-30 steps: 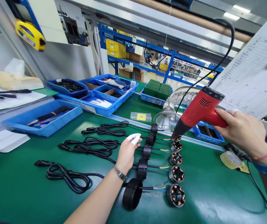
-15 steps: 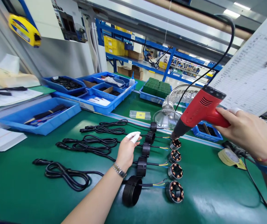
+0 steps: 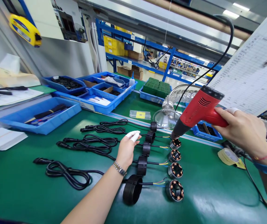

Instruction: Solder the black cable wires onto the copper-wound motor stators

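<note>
My right hand (image 3: 245, 130) grips the handle of a red heat gun (image 3: 200, 105). Its dark nozzle points down at the wires by the far motor stators, just above a copper-wound stator (image 3: 175, 143). White finger cots cover fingertips of my left hand (image 3: 127, 147), which is pinched on a black cable (image 3: 143, 134) beside a black ring (image 3: 150, 137). Several such rings stand in a row, each with a cable through it. Thin coloured wires (image 3: 158, 183) run from the cable ends to the stators. Part of the held cable is hidden behind my fingers.
Coiled cables (image 3: 68, 175) lie to the left. Behind are a blue tool tray (image 3: 42, 124), a divided blue tray (image 3: 105, 109), a tray of green parts (image 3: 156, 88) and a metal funnel hood (image 3: 167, 118). A tape roll (image 3: 228, 156) sits at right, near a hanging paper sheet (image 3: 247, 71).
The heat gun and my right hand have shifted very slightly left. My left hand keeps its place on the cable.
</note>
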Tool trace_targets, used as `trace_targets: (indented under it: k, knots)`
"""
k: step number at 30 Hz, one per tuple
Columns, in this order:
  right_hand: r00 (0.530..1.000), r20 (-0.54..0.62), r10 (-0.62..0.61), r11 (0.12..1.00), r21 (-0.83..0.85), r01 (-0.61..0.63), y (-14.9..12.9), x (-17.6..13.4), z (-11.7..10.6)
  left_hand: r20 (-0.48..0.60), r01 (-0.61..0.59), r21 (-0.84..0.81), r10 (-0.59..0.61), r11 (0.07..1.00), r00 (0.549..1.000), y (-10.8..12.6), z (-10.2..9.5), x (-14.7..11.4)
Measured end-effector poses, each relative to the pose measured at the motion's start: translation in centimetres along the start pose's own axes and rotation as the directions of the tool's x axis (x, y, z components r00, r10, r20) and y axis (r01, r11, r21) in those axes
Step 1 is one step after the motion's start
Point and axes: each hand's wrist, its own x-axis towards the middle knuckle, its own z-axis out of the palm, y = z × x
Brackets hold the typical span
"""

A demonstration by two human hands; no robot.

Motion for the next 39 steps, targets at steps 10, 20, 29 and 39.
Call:
trace_targets:
  k: [10,20,29,39]
  knots:
    - [1.0,-0.006,0.007,0.999,-0.038,-0.008,-1.1,1.1,0.1,-0.002,-0.001,-0.004,0.001,1.0,1.0,0.0,-0.1,0.0]
    - [1.0,-0.023,0.009,1.0,0.026,-0.008,0.2,0.1,-0.4,-0.002,-0.026,0.03,0.026,0.999,1.0,-0.4,0.0,0.0]
    - [0.998,-0.042,-0.046,0.997,0.063,0.049,-0.3,-0.8,-2.1,-0.061,-0.092,0.124,0.1,0.988,0.993,-0.7,-0.3,0.3]
    - [0.998,-0.034,-0.048,0.996,0.074,0.051,-0.4,-0.8,-2.2,-0.054,-0.084,0.11,0.091,0.99,0.994,-0.5,-0.3,0.3]
